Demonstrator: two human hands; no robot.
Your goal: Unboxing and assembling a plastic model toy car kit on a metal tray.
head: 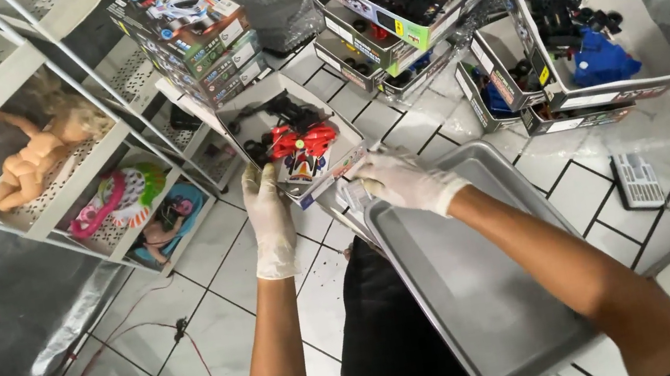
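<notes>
— Which hand has the toy car box?

— The left hand (268,208), gloved, fingers closed on the near-left edge of the open toy car box (295,140) on the tiled floor (217,298); the red car parts (305,141) lie just beyond its fingertips.

— And the right?

— The gloved right hand (399,179) rests loosely curled at the box's near-right corner, by the grey tray's (481,299) far rim; I cannot tell what it grips. The box's long axis runs away up-left.

An open white box (295,136) with red toy-car parts lies at the centre. At eleven o'clock stands a stack of dark printed boxes (192,35); at twelve, open boxes (392,11) stacked, red parts showing. At two o'clock, open white boxes (591,36) hold blue parts.
</notes>
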